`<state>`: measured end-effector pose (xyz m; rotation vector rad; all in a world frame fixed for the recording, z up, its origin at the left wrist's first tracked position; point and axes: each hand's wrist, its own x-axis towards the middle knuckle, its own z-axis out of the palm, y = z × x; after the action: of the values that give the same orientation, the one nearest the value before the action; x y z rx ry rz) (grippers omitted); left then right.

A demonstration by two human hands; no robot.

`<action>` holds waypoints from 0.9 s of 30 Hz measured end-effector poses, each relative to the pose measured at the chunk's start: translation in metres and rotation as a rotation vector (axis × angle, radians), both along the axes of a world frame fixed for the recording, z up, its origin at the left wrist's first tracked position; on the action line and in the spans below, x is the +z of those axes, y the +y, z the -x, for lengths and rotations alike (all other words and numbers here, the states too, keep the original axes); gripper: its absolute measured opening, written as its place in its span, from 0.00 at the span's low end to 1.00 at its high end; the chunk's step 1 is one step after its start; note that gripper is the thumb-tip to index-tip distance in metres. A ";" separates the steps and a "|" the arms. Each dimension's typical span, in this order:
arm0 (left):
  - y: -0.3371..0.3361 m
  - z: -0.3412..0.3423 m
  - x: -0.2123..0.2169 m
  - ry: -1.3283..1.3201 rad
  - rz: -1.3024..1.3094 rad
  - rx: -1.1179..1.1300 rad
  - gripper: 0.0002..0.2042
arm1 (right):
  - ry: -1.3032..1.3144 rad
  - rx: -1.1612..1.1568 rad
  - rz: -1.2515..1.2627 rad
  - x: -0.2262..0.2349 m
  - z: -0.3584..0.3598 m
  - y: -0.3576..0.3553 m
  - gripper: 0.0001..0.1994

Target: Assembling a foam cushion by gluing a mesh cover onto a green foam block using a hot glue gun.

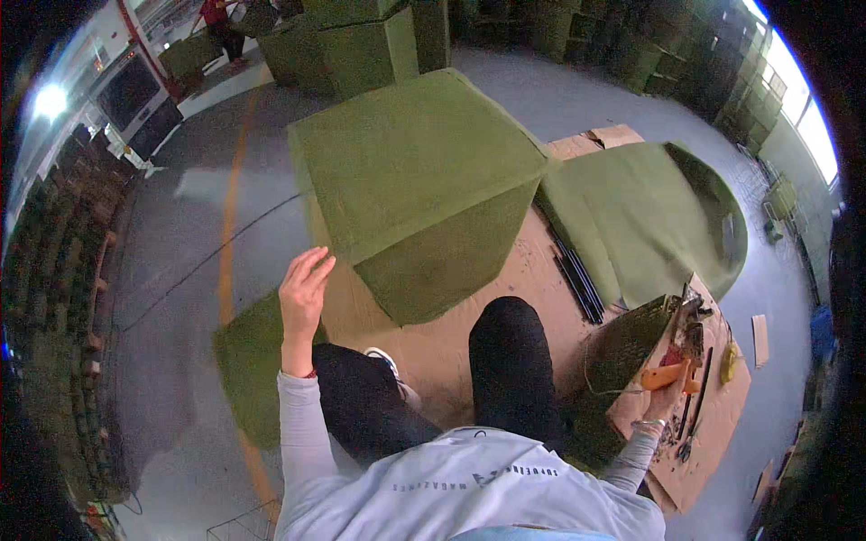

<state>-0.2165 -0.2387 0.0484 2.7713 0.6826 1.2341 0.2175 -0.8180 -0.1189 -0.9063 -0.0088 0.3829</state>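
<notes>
A large box-shaped block covered in green felt [417, 180] stands in front of my knees on brown cardboard sheets [433, 347]. My left hand [303, 287] is raised with fingers apart, just left of the block's near corner, holding nothing. My right hand [669, 397] is low at my right side, closed around the orange handle of a tool [675, 371] that rests among other tools on a cardboard piece. Next to that hand lies a small green felt-covered piece [631, 343].
A loose green felt sheet [645, 216] lies to the right of the block, with dark metal bars [577, 275] along its near edge. Another felt scrap [248, 361] lies by my left leg. Stacked green blocks [361, 45] stand behind. A person in red [219, 22] is far off.
</notes>
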 end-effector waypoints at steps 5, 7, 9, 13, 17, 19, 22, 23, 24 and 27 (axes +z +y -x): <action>-0.005 -0.009 -0.006 0.039 -0.065 0.028 0.16 | 0.057 -0.424 0.095 0.009 0.008 0.018 0.26; -0.004 0.012 -0.010 0.068 0.058 0.117 0.17 | 0.068 -0.533 0.099 0.002 -0.012 0.042 0.25; 0.009 0.023 -0.020 0.149 -0.061 0.151 0.17 | 0.073 -0.603 0.085 -0.001 -0.026 0.041 0.24; 0.005 -0.007 -0.031 0.101 -0.028 0.019 0.15 | 0.074 -0.759 0.007 -0.016 -0.054 -0.005 0.23; 0.004 -0.009 -0.029 0.131 0.001 0.133 0.14 | 0.040 -0.733 -0.014 0.000 -0.078 0.013 0.22; 0.015 0.021 -0.033 0.128 -0.053 0.142 0.13 | 0.199 -0.680 0.060 0.043 -0.069 0.080 0.21; -0.005 0.006 -0.023 0.111 -0.015 0.183 0.13 | 0.053 -0.511 0.259 0.045 -0.055 0.091 0.18; -0.003 0.006 -0.028 0.107 0.004 0.208 0.13 | -0.007 -0.452 0.316 0.047 -0.062 0.088 0.17; -0.001 -0.008 -0.032 0.068 0.009 0.162 0.13 | -0.077 -0.426 0.375 0.055 -0.074 0.072 0.17; -0.005 -0.009 -0.021 -0.046 -0.052 0.069 0.13 | -0.271 -0.311 0.526 0.036 -0.046 0.074 0.15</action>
<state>-0.2077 -0.2437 0.0270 2.7723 0.7601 1.3434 0.2637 -0.7437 -0.0829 -1.4511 -0.0162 -0.0385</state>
